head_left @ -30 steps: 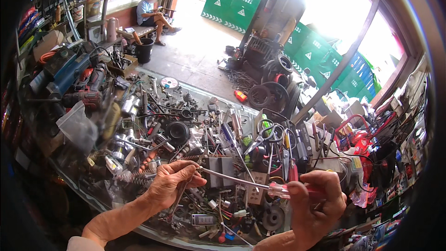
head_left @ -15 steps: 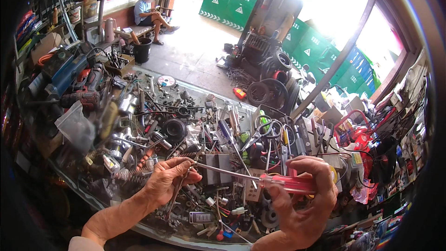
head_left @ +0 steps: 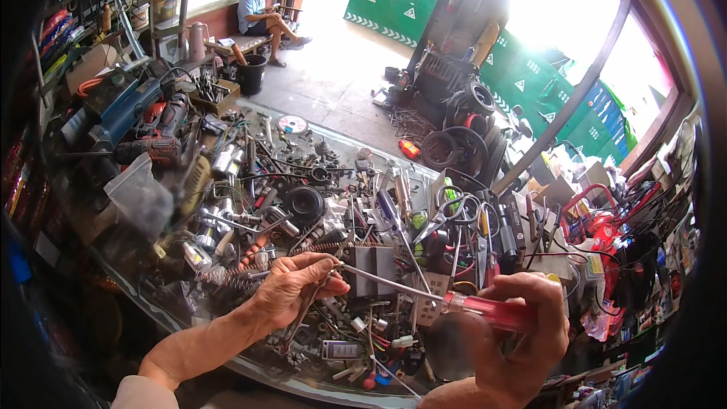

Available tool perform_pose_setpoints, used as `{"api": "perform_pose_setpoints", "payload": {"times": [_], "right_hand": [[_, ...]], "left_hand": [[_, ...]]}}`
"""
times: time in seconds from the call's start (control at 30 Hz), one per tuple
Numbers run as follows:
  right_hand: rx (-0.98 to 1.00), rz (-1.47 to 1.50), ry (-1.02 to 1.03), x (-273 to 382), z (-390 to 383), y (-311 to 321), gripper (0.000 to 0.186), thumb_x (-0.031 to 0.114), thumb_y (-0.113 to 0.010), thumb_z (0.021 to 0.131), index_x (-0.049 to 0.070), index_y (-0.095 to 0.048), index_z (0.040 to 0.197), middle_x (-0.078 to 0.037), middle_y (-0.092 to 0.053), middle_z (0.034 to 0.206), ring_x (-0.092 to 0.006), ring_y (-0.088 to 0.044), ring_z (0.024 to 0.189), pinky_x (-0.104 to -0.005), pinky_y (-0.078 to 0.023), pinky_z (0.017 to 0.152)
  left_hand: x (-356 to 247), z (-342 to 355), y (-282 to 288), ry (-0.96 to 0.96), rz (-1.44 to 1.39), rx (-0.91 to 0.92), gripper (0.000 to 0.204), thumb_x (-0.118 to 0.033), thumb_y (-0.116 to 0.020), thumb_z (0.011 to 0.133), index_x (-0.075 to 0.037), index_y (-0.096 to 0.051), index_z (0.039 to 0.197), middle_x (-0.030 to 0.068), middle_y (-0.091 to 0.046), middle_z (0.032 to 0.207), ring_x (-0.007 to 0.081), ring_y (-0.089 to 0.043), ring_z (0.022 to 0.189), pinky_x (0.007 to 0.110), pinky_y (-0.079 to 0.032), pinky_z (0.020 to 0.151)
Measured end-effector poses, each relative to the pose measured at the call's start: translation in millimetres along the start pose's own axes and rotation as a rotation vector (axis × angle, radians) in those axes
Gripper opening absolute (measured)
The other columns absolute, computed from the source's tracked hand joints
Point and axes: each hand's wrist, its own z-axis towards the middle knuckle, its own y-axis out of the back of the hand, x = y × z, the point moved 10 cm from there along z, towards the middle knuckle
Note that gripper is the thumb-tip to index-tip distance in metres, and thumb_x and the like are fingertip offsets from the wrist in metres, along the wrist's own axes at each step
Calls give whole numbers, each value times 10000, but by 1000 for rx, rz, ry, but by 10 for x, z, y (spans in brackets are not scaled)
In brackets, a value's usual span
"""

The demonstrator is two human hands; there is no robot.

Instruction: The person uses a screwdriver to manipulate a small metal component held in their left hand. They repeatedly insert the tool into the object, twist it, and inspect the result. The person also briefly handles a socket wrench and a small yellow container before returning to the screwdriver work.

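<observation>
My left hand [head_left: 299,288] is closed, pinching a small metal piece [head_left: 338,265] between thumb and fingertips. A slim dark metal strip hangs below these fingers; whether it belongs to the same piece I cannot tell. My right hand [head_left: 530,333] has its fingers curled round the clear red handle of a screwdriver [head_left: 503,313]. Its thumb is smeared by motion below the handle. The long shaft runs left, nearly level, and its tip meets the pinched piece. Both hands are above a cluttered glass-topped counter [head_left: 261,369], over grey metal blocks [head_left: 372,266] and loose small parts.
Scissors [head_left: 447,216] and other tools stand upright just beyond the screwdriver. A black round part [head_left: 304,204], springs and a power drill [head_left: 155,148] crowd the left. Red cables [head_left: 598,204] and boxes fill the right. A person [head_left: 261,15] sits on a bench farther off.
The view has shifted, so the scene sits farther right and lower. My hands have risen slightly against the counter. My right thumb has moved down off the screwdriver's front end.
</observation>
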Motion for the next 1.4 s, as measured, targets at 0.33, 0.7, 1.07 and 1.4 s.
{"api": "perform_pose_setpoints", "payload": {"times": [0.33,0.7,1.07,1.4], "right_hand": [[-125,19,-107,-264,-43,11,384,202,-737,706,5,-533,964,-41,-543,776,-87,-481,639,-213,-390,582],[-178,-23,-169,-243,-54,-59,409,281,-759,714,18,-542,941,-26,-515,709,-92,-479,619,-210,-398,579],[-243,-82,-218,-273,-83,29,405,301,-778,694,25,-545,877,-5,-488,706,-63,-449,598,-199,-342,540],[-231,-182,-228,-241,-108,60,370,306,-749,733,37,-550,890,21,-466,669,-39,-441,623,-186,-290,511]], "left_hand": [[18,-4,-10,11,37,-13,153,-118,-567,877,-1,-606,968,118,-664,813,240,-670,758,325,-559,697],[36,-14,59,16,25,-22,175,-112,-577,868,3,-618,992,134,-668,838,248,-671,775,377,-554,748],[47,-19,-4,29,47,19,189,-117,-576,873,28,-605,991,139,-659,858,216,-667,793,318,-559,736],[62,-24,-2,32,36,22,189,-110,-579,870,33,-601,992,141,-653,867,219,-666,795,317,-560,738]]}}
